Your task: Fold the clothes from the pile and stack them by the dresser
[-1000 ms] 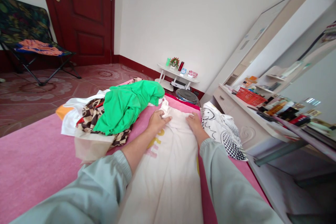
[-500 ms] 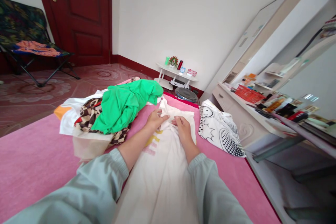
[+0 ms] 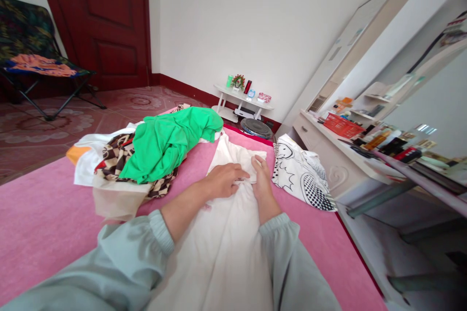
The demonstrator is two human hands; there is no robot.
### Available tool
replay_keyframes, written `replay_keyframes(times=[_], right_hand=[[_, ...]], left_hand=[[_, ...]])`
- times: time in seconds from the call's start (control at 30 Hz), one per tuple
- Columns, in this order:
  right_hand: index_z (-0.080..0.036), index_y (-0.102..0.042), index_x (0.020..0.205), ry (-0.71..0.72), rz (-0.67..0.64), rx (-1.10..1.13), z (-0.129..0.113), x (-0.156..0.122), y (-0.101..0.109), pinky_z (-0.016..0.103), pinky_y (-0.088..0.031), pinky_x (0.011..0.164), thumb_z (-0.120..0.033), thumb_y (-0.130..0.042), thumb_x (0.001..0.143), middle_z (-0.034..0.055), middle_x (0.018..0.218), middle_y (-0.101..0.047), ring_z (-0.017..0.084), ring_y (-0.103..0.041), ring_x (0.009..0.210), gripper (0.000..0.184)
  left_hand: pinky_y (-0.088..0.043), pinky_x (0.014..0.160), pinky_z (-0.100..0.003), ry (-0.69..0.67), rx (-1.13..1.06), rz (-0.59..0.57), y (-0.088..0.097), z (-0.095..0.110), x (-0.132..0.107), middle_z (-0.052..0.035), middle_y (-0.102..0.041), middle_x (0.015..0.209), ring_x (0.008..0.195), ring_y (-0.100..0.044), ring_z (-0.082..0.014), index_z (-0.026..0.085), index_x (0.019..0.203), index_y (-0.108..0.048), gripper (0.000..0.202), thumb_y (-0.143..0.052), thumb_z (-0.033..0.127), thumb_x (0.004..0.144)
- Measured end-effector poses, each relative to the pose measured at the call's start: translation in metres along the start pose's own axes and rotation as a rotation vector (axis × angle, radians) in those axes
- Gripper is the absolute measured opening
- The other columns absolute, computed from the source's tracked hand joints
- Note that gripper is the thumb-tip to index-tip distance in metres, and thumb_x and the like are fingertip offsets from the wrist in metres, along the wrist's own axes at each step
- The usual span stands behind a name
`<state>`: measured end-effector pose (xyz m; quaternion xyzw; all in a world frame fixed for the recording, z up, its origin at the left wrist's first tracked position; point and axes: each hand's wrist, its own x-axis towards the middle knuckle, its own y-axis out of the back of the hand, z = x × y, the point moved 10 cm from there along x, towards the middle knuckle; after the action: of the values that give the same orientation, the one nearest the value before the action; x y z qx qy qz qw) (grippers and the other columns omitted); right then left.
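White garment (image 3: 222, 243) is lying under left hand (image 3: 223, 180) and right hand (image 3: 261, 180) on pink bedcover (image 3: 317, 248).
Left is pinching bunched fabric; right is curling against it, grip unclear.

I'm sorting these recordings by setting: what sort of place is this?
Probably a bedroom in a home: a pink-covered surface, likely a bed, has a heap of clothes on it, and what looks like a dressing table with bottles stands to the right.

A person's left arm (image 3: 182, 208) and right arm (image 3: 268, 208) are extending forward, hands sitting close together. The left hand (image 3: 226, 180) is arching palm down, fingers (image 3: 242, 174) bending toward the right hand (image 3: 261, 180), whose palm is facing inward.
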<state>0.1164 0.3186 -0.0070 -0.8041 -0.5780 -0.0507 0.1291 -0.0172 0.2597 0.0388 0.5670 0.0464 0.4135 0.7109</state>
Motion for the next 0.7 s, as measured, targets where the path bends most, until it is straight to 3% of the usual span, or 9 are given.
replay_keyframes(times=[0.07,0.17,0.27,0.33,0.47,0.6,0.7], right_hand=[[-0.02,-0.062,0.109,0.056,0.038,-0.064,-0.005,-0.002,0.007,0.028,-0.049,0.068,-0.029,-0.068,0.064,0.0025,0.092,-0.067,0.017,-0.062,0.078,0.046],[-0.018,-0.067,0.1,0.162,0.136,-0.136,-0.018,-0.007,0.02,0.025,-0.045,0.061,-0.022,-0.057,0.064,0.0013,0.088,-0.067,0.014,-0.057,0.069,0.038],[-0.016,-0.071,0.089,0.125,0.21,-0.234,-0.019,-0.008,0.031,0.023,-0.035,0.048,-0.022,-0.051,0.064,-0.0022,0.064,-0.062,0.011,-0.047,0.05,0.032],[-0.016,-0.072,0.081,0.078,0.182,-0.285,-0.016,-0.005,0.032,0.023,-0.034,0.047,-0.024,-0.052,0.065,-0.003,0.055,-0.059,0.011,-0.045,0.047,0.027],[-0.016,-0.074,0.078,0.054,0.114,-0.326,-0.009,0.002,0.034,0.026,-0.042,0.056,-0.026,-0.06,0.061,0.0021,0.07,-0.069,0.016,-0.056,0.061,0.025],[-0.014,-0.071,0.102,0.084,0.125,-0.402,-0.011,0.004,0.039,0.028,-0.046,0.058,-0.022,-0.051,0.064,0.0042,0.079,-0.071,0.017,-0.059,0.061,0.044],[-0.014,-0.073,0.094,0.173,0.111,-0.602,-0.023,0.001,0.033,0.033,-0.049,0.071,-0.018,-0.048,0.063,0.0066,0.086,-0.07,0.019,-0.06,0.068,0.04]], left_hand=[[-0.045,0.084,-0.03,0.009,0.044,0.004,0.001,-0.002,-0.001,-0.0018,-0.06,0.108,0.103,-0.056,-0.0211,0.03,0.118,-0.057,0.045,-0.058,0.02,0.075],[-0.046,0.082,-0.03,0.084,0.083,0.056,0.008,-0.013,-0.001,-0.0025,-0.059,0.107,0.101,-0.057,-0.0217,0.027,0.111,-0.057,0.04,-0.059,0.02,0.072],[-0.045,0.071,-0.027,0.163,0.085,0.094,0.011,-0.025,-0.002,-0.001,-0.06,0.097,0.086,-0.06,-0.0184,0.025,0.101,-0.057,0.034,-0.053,0.012,0.07],[-0.044,0.067,-0.026,0.184,0.076,0.117,0.014,-0.029,-0.002,0.0,-0.06,0.091,0.077,-0.059,-0.0168,0.025,0.097,-0.058,0.032,-0.051,0.011,0.069],[-0.042,0.065,-0.025,0.187,0.066,0.147,0.024,-0.033,-0.003,-0.0003,-0.061,0.089,0.076,-0.059,-0.0165,0.025,0.09,-0.064,0.029,-0.05,0.011,0.068],[-0.04,0.062,-0.024,0.231,0.077,0.055,0.028,-0.043,-0.007,0.0001,-0.064,0.086,0.074,-0.06,-0.0157,0.025,0.077,-0.07,0.026,-0.052,0.01,0.066],[-0.039,0.059,-0.025,0.335,0.085,-0.003,0.026,-0.058,-0.011,-0.0009,-0.067,0.082,0.07,-0.061,-0.0168,0.024,0.071,-0.07,0.016,-0.055,0.019,0.069]])
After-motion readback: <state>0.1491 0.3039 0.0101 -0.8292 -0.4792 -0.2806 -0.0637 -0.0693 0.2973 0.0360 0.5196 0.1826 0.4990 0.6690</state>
